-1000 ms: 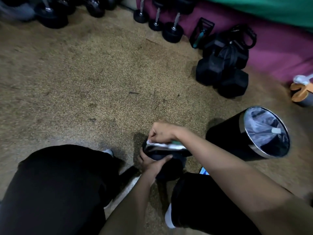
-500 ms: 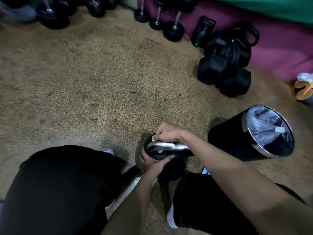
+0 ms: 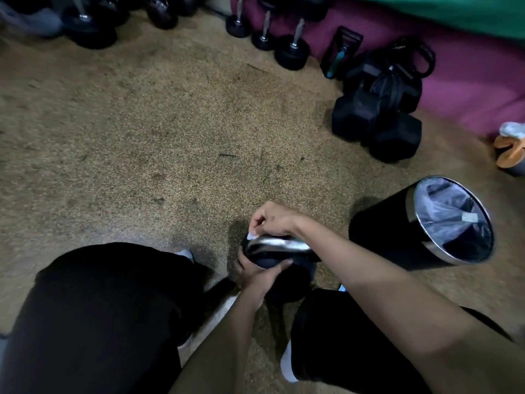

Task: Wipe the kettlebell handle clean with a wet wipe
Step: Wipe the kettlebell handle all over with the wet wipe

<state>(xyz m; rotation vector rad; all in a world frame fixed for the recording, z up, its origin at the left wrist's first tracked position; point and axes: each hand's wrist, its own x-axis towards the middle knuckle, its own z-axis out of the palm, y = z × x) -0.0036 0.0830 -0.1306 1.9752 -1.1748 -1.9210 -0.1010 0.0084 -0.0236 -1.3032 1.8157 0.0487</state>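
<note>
- Floor [image 3: 142, 132]: tan speckled carpet with dark scuffs and a few stray marks.
- Bin [image 3: 380, 237]: black, round, metal rim, standing at right; wide-angle view makes it look tilted. Clear liner [image 3: 451, 220] inside.
- Hex dumbbells [image 3: 369, 115]: black, heaped together beyond the bin, against the purple mat [image 3: 468, 81].
- Black strap loops [image 3: 417, 55] rest on top of that heap.
- Three round dumbbells [image 3: 291, 52]: standing on end in a row along the mat's edge, chrome bars up.
- Black frame [image 3: 341, 49] with a teal strip leans between row and heap.
- More round weights [image 3: 88, 32], top left, blurred.
- Green sheet [image 3: 454, 9] above the mat.
- Orange-and-grey item [image 3: 508, 155], right edge; unclear.
</note>
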